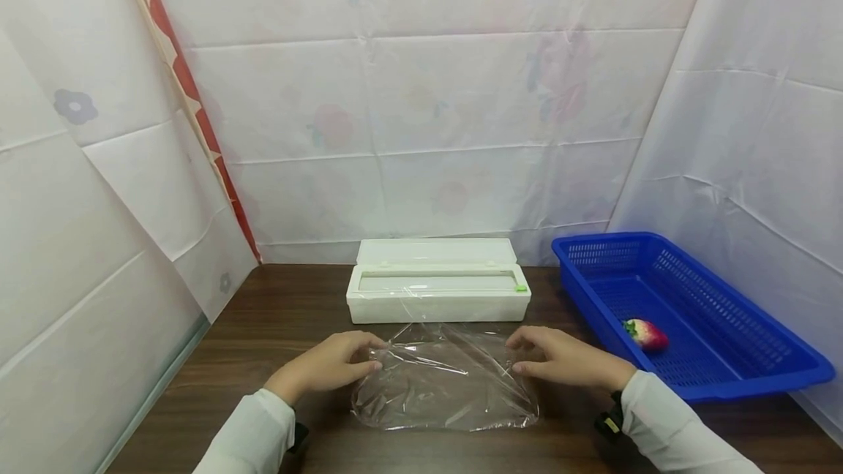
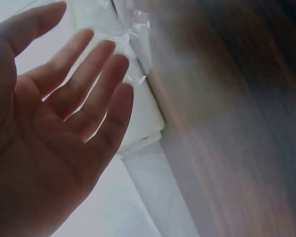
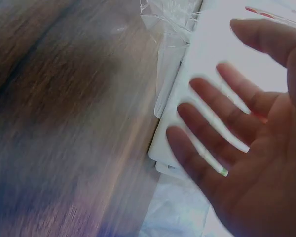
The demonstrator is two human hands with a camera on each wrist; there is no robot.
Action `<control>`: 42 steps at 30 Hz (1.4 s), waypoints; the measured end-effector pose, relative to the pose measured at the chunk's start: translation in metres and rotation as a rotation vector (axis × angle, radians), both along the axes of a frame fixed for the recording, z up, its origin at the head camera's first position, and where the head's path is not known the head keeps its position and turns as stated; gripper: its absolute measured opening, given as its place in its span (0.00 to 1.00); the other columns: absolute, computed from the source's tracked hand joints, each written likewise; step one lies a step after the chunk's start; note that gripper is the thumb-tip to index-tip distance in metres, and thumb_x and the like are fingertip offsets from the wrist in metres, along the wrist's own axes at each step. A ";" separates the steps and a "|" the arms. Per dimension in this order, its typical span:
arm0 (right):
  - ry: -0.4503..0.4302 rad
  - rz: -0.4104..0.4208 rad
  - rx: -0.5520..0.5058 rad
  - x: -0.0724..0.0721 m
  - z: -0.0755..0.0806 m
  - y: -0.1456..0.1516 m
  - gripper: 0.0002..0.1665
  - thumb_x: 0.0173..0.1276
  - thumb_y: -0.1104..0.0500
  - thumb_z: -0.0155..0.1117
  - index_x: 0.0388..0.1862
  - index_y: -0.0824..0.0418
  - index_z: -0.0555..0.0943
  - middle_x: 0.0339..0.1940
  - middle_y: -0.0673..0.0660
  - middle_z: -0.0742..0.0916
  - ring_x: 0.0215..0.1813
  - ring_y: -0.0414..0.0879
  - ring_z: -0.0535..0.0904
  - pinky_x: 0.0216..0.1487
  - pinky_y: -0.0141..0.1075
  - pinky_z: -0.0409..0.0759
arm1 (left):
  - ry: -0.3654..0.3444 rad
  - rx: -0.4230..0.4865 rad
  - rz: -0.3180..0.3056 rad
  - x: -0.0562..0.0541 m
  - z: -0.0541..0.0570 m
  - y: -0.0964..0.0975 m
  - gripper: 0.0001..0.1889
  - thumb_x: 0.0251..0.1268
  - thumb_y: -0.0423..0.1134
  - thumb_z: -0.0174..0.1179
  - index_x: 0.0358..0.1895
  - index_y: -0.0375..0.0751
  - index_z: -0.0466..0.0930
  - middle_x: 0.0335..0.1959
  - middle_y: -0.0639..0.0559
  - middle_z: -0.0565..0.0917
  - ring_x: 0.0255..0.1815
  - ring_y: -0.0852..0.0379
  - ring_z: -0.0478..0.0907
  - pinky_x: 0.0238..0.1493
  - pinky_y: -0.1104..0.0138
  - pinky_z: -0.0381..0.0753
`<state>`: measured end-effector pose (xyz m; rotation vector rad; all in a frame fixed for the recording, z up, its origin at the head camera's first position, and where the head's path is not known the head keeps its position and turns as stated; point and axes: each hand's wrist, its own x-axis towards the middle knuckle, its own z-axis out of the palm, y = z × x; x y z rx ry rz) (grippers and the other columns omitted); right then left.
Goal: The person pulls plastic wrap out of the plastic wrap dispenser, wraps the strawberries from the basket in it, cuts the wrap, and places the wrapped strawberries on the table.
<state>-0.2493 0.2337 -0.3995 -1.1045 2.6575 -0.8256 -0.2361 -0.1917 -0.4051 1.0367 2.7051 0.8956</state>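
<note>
A sheet of clear plastic wrap, crumpled and shiny, lies on the dark table in front of a long white wrap dispenser. The dispenser's lid stands raised at the back, and a small green piece sits at its right end. My left hand is at the wrap's left side; my right hand is at its right side. Each wrist view shows relaxed, separated fingers with nothing gripped: the left palm and the right palm. Whether any fingertip touches the wrap is unclear.
On the right stands a blue perforated basket, holding a red and white strawberry-like fruit. Pale printed sheeting walls off the wood-grain table at the back and both sides.
</note>
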 end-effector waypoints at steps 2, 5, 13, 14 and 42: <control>0.015 -0.040 0.035 -0.001 -0.001 -0.001 0.26 0.73 0.45 0.64 0.61 0.60 0.77 0.57 0.55 0.83 0.60 0.55 0.77 0.58 0.54 0.77 | 0.004 -0.011 0.025 -0.004 -0.003 0.001 0.23 0.75 0.46 0.58 0.63 0.33 0.76 0.60 0.42 0.80 0.60 0.42 0.77 0.59 0.47 0.76; 0.026 -0.060 0.063 -0.003 -0.004 -0.005 0.31 0.73 0.44 0.63 0.65 0.62 0.74 0.60 0.58 0.81 0.63 0.58 0.74 0.62 0.59 0.72 | 0.024 -0.024 0.034 -0.009 -0.007 0.003 0.24 0.76 0.45 0.57 0.65 0.30 0.73 0.62 0.40 0.79 0.63 0.40 0.75 0.61 0.45 0.74; -0.018 -0.056 0.073 -0.008 -0.011 -0.012 0.32 0.74 0.46 0.62 0.67 0.64 0.72 0.61 0.61 0.80 0.66 0.63 0.71 0.63 0.62 0.70 | 0.006 -0.033 0.029 -0.018 -0.011 0.007 0.26 0.76 0.44 0.57 0.65 0.26 0.71 0.61 0.35 0.78 0.63 0.37 0.74 0.61 0.43 0.73; -0.019 -0.056 0.075 -0.009 -0.012 -0.012 0.31 0.74 0.46 0.62 0.67 0.65 0.72 0.61 0.61 0.80 0.66 0.64 0.71 0.62 0.62 0.70 | -0.002 -0.036 0.034 -0.018 -0.012 0.007 0.26 0.75 0.44 0.57 0.65 0.26 0.71 0.61 0.35 0.78 0.63 0.37 0.74 0.61 0.43 0.73; -0.012 -0.141 0.108 -0.030 -0.020 -0.016 0.30 0.69 0.52 0.67 0.63 0.68 0.75 0.54 0.61 0.83 0.60 0.61 0.76 0.59 0.57 0.74 | 0.035 -0.197 0.284 -0.020 -0.010 0.015 0.24 0.67 0.45 0.66 0.62 0.38 0.79 0.53 0.48 0.84 0.55 0.43 0.74 0.58 0.42 0.70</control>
